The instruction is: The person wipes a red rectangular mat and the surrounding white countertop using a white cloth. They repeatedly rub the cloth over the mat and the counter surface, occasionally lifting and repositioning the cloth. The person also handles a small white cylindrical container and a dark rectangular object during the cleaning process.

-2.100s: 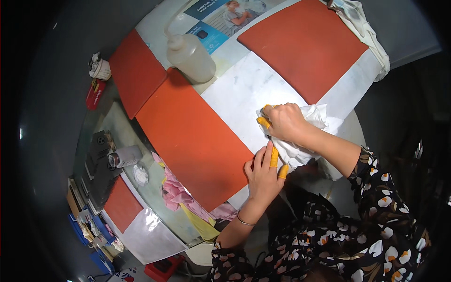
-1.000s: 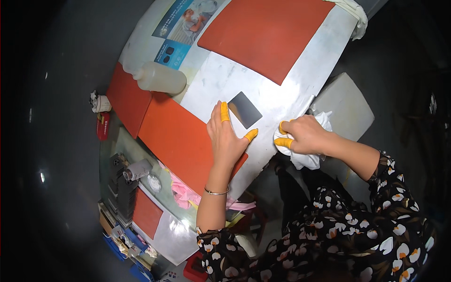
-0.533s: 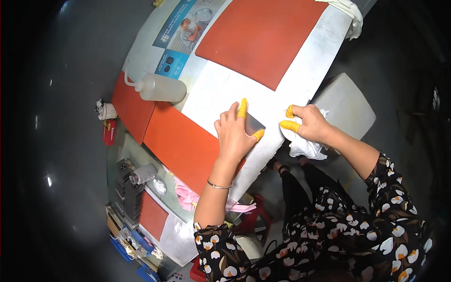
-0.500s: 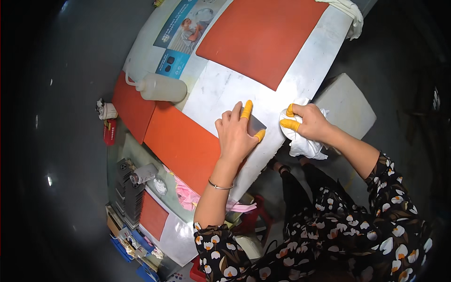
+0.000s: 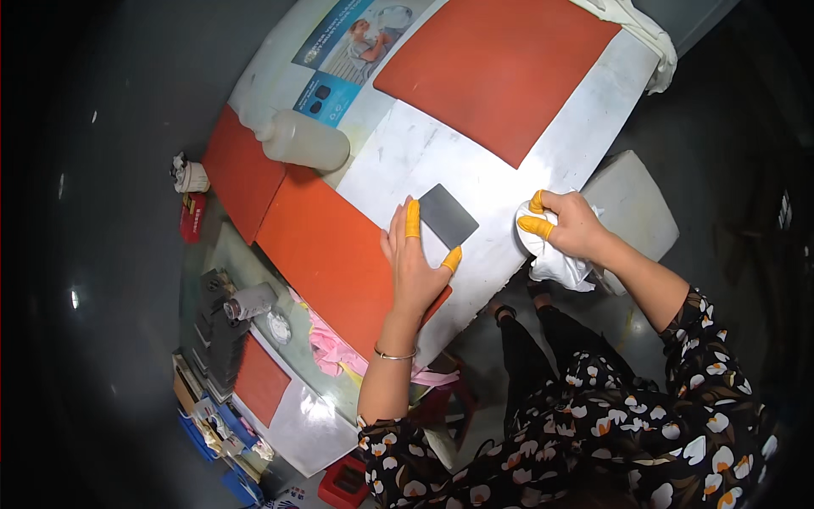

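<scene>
My left hand [image 5: 415,267] lies flat on the bench [image 5: 543,161], its orange-capped fingertips [image 5: 413,219] touching the near edge of a small grey plate [image 5: 448,215]. My right hand [image 5: 570,225] grips a bunched white cloth [image 5: 555,263] at the bench's edge, well apart from the plate. Under my left palm is an orange mat [image 5: 331,254]; a second, larger one [image 5: 500,72] lies farther off. A clear plastic bottle [image 5: 303,141] lies on its side to the left.
</scene>
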A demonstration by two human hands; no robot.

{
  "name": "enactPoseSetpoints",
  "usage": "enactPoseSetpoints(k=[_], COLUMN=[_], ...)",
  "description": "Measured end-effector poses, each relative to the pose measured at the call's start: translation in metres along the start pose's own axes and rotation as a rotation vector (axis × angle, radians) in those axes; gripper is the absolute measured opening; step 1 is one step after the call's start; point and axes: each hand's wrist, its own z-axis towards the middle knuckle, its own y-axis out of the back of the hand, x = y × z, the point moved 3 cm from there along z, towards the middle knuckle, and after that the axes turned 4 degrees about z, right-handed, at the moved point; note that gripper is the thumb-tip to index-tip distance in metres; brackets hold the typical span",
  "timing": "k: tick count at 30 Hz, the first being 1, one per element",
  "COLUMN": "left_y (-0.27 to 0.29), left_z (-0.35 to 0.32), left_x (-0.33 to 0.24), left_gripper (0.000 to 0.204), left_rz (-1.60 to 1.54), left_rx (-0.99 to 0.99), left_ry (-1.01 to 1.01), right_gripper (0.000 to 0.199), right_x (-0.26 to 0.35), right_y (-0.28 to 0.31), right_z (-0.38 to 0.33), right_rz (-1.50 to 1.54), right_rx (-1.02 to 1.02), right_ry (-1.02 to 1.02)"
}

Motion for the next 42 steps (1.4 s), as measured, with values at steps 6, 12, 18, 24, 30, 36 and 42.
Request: enactPoseSetpoints(k=[6, 12, 18, 24, 30, 36, 42], left_y=[0.0, -0.011, -0.026, -0.027, -0.026, -0.028, -0.027], left_z=[-0.03, -0.073, -0.078, -0.077, -0.076, -0.078, -0.074], left_x=[0.002, -0.018, -0.029, -0.031, -0.026, -0.025, -0.028], left_gripper=[0.081, 0.055, 0.055, 0.054, 0.055, 0.055, 0.052], left_rz=[0.099, 0.103, 0.034, 0.022, 0.019, 0.048, 0.075], left_rx=[-0.052, -0.183, -0.164, -0.104, -0.113, -0.115, -0.058], left_ry=[0.115, -0.016, -0.105, -0.058, -0.025, -0.038, -0.023], right_gripper=[0.033, 0.031, 0.025, 0.021, 0.026, 0.022, 0.022], right_x=[0.009, 0.025, 0.068, 0.069, 0.066, 0.078, 0.076], right_y=[-0.003, -0.014, -0.057, -0.079, -0.058, -0.075, -0.098], right_z=[0.0, 0.003, 0.049, 0.075, 0.078, 0.084, 0.096], right_rz=[-0.205, -0.436, -0.532, -0.567, -0.533, -0.577, -0.547], right_rx=[0.06, 0.162, 0.171, 0.162, 0.088, 0.172, 0.114], right_ry=[-0.038, 0.025, 0.306, 0.326, 0.21, 0.289, 0.349])
